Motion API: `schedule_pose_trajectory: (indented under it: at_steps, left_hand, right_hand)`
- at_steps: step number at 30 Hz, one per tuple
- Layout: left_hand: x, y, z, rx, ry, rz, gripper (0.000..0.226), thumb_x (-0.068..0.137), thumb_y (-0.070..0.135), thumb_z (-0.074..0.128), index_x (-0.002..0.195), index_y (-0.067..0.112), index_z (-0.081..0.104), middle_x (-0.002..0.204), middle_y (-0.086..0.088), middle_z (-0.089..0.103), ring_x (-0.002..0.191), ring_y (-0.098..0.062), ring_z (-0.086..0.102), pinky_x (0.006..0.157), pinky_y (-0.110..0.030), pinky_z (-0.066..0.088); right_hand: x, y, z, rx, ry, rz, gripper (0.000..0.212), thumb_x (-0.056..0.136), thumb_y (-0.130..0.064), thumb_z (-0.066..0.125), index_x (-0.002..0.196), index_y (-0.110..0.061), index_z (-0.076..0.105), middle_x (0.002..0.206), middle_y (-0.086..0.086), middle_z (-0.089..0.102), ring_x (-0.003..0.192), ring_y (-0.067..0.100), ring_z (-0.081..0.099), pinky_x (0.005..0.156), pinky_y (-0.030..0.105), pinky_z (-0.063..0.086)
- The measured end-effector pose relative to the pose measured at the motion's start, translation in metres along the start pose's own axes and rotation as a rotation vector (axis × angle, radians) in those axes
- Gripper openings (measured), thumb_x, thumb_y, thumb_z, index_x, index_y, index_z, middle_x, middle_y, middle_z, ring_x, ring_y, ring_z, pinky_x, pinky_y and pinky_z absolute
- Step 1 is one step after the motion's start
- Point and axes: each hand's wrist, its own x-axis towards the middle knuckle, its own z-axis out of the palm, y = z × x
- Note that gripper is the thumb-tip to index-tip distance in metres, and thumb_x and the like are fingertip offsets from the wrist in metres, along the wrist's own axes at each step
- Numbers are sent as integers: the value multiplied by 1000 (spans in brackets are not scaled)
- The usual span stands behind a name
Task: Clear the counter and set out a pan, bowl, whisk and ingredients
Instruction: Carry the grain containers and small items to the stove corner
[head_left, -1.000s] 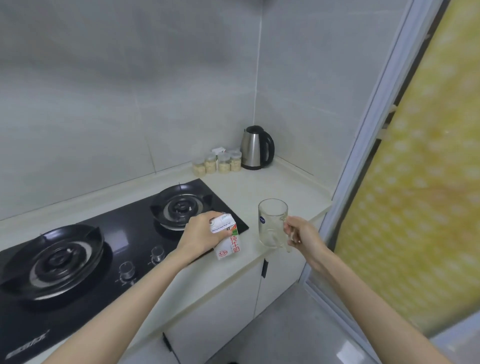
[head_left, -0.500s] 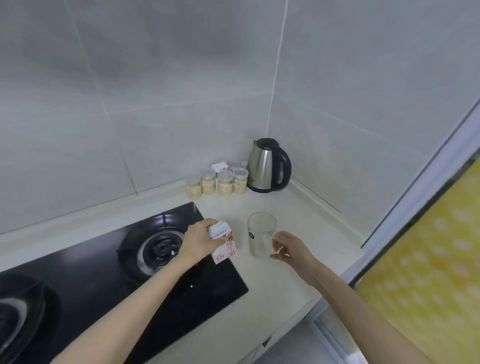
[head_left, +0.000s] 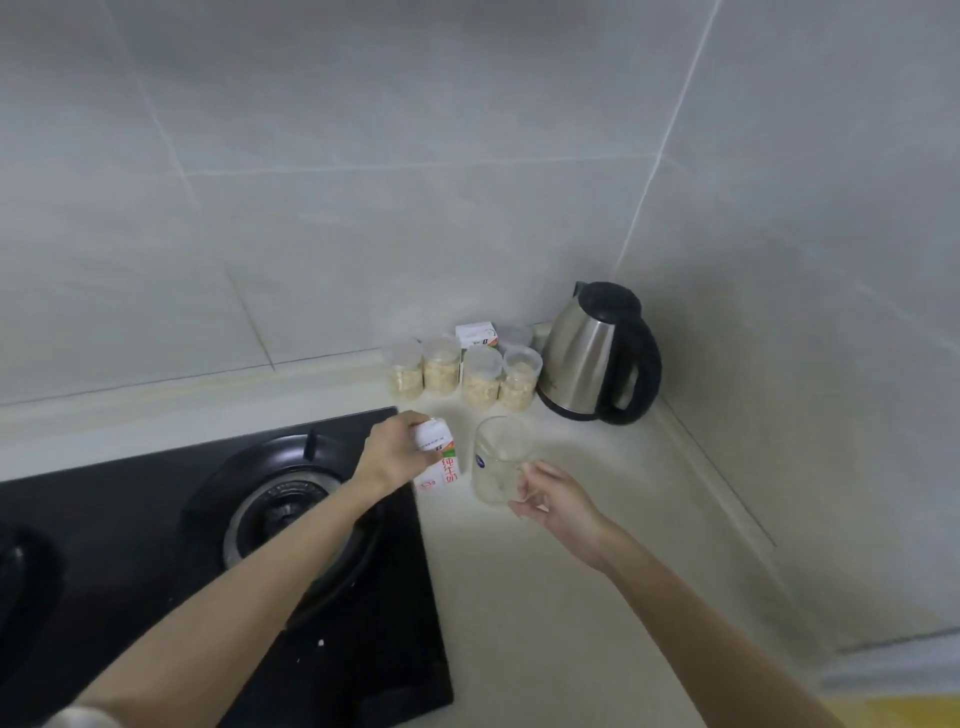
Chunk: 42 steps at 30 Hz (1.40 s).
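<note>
The left hand (head_left: 397, 454) grips the milk carton (head_left: 441, 467) from above. The carton's long axis is near vertical, at the stove's (head_left: 291, 514) right edge. The right hand (head_left: 553, 501) appears to pinch the handle of the glass mug (head_left: 496, 460). The mug is upright on the desk (head_left: 545, 597), mouth up, just right of the carton.

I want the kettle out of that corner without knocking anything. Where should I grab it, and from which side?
Grip the kettle by its black loop handle, which stands upright on its right side. Come in from the front right over bare counter: the jars crowd its left and the walls close off the back.
</note>
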Motion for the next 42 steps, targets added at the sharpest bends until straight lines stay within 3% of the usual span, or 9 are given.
schedule_pose_trajectory:
  at_steps: [6, 13, 18, 22, 25, 31, 38, 42]
  left_hand:
    - [45, 11, 14, 30, 52, -64, 50, 79, 24, 73, 126, 16, 57, 123, -2, 62, 116, -20, 54, 91, -24, 39]
    - [87, 7, 16, 49, 88, -75, 51, 79, 23, 75, 125, 13, 58, 124, -5, 62, 115, -22, 55, 92, -24, 40]
    - [111, 2, 13, 102, 117, -32, 38, 76, 22, 75, 112, 14, 66, 107, -7, 66, 99, -26, 60, 83, -31, 47]
    - [119, -3, 7, 75, 179, 16, 41, 74, 16, 79, 113, 13, 67, 104, -3, 52, 89, -19, 54, 80, -24, 43]
    - [121, -9, 4, 65, 238, 59, 44, 71, 15, 81, 114, 14, 67, 103, 2, 43, 86, -14, 50, 80, -20, 42]
    - [116, -13, 3, 79, 279, 109, 46, 75, 12, 77, 119, 14, 65, 107, -7, 48, 97, -26, 50, 79, -28, 45]
    - [93, -5, -10, 69, 279, 46, 49, 83, 21, 69, 130, 18, 55, 123, -4, 54, 107, -21, 55, 85, -26, 44]
    - [63, -1, -27, 62, 316, 29, 43, 88, 16, 62, 130, 19, 55, 121, -4, 58, 106, -19, 57, 89, -25, 43]
  right_hand:
    - [54, -8, -18, -1, -97, 53, 28, 102, -17, 41, 76, -10, 49, 73, 3, 47, 58, 11, 46, 98, 37, 50]
    - [105, -14, -21, -13, -242, 67, 26, 102, -15, 40, 79, -8, 48, 77, 5, 47, 68, 12, 48, 97, 36, 50]
    - [130, -20, -11, -36, -324, 61, 27, 102, -13, 39, 76, -9, 47, 77, 5, 47, 68, 11, 47, 98, 38, 48]
    - [143, -20, -2, -39, -338, 65, 28, 102, -14, 40, 75, -10, 48, 75, 3, 48, 63, 7, 50, 99, 40, 48]
    - [149, -20, 6, -26, -297, 63, 29, 102, -13, 40, 74, -10, 48, 74, 2, 48, 61, 6, 50, 99, 39, 48]
    - [148, -19, 18, -7, -191, 52, 28, 102, -18, 42, 76, -12, 52, 80, -2, 52, 69, 11, 48, 96, 33, 48]
    - [141, -22, 23, 40, 20, 62, 9, 94, -19, 58, 99, -11, 58, 102, 6, 61, 79, 17, 58, 87, 29, 53]
    - [130, -25, 22, -143, 168, -100, 7, 90, -20, 62, 94, -20, 57, 113, 6, 60, 95, 21, 59, 78, 30, 54]
